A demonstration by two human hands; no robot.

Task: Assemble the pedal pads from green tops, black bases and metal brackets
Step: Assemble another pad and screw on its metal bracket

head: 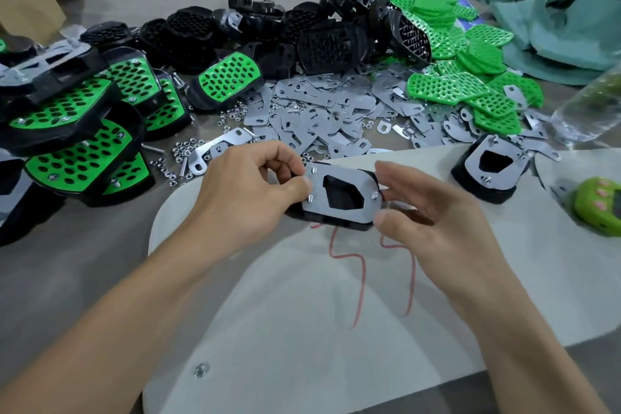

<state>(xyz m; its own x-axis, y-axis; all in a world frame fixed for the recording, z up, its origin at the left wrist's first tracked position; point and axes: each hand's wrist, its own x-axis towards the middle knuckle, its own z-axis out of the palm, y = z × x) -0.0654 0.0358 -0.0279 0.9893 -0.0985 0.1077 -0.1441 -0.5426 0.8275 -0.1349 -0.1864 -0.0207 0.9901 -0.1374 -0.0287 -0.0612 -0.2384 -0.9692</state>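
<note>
Pedal pad (341,195), metal bracket (336,211) uppermost, long axis left-right

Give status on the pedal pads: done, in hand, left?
Done: a stack of assembled pads lies at the left side, green faces up. In hand: the left hand and right hand hold one pad bracket side up, three screw ends poking through; no nuts seen on them. To do: piles of black bases, loose brackets, green tops and nuts wait unused.
</note>
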